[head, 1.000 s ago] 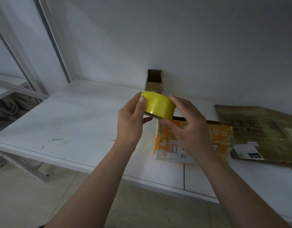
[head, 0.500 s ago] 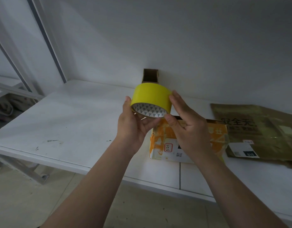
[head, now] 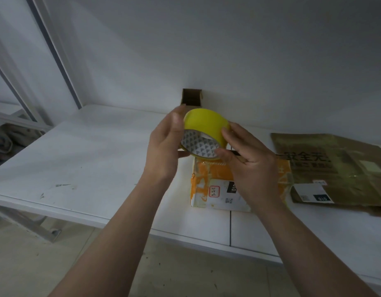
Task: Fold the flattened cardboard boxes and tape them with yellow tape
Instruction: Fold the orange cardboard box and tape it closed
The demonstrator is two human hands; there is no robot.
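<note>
Btwn L hand (head: 164,146) & R hand (head: 249,166) fingers (head: 230,133): yellow tape roll (head: 206,123).

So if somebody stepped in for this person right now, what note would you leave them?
Left hand grips the tape; right hand pinches its rim.
Orange box stands on the table under the hands, seemingly folded; brown box lies flat to its right.
Done: tape picked up. Left: free the tape end, seal the orange box, fold and tape the brown one.
</note>
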